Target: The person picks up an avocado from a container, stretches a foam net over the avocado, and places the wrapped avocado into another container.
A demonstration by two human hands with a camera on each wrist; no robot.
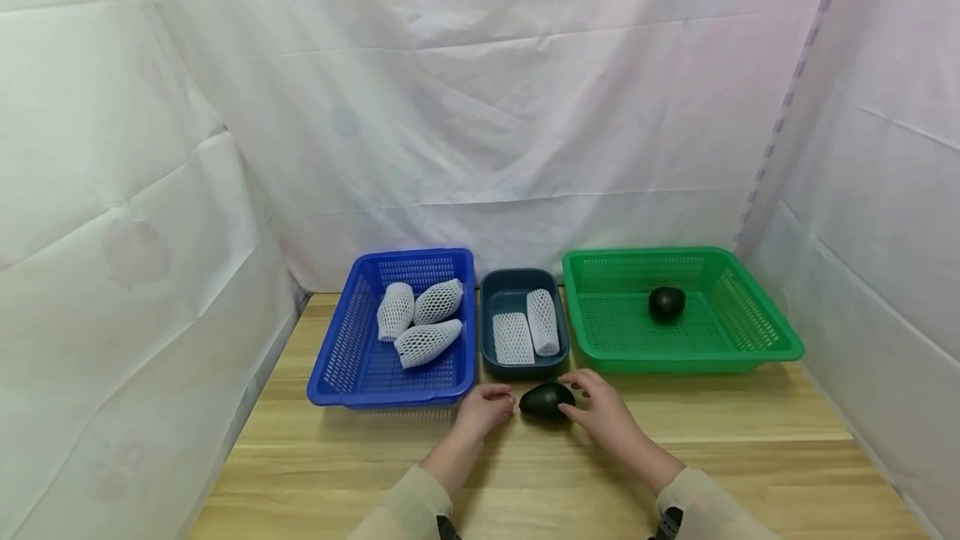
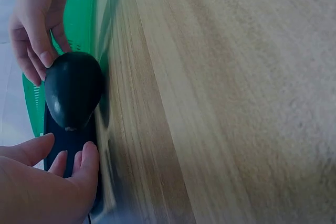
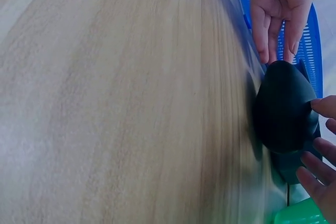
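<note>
A dark avocado (image 1: 546,401) lies on its side at the front of the small dark tray, its narrow end toward my left hand (image 1: 486,409). That hand's fingers are loosely bent, with nothing between them, beside the avocado's narrow tip. My right hand (image 1: 602,412) is at the broad end, its thumb and fingers spread around it. In the right wrist view, one fingertip (image 3: 318,104) is right at the avocado's (image 3: 286,106) skin and the other fingers stand apart. The left wrist view shows the avocado (image 2: 74,88) between both hands.
On the left, a blue basket (image 1: 341,373) holds three items in white foam netting. Two white foam net sleeves (image 1: 513,338) lie in the dark tray (image 1: 487,298) in the middle. A green basket (image 1: 622,340) on the right contains another avocado (image 1: 667,303). White cloth surrounds the wooden table (image 1: 570,490).
</note>
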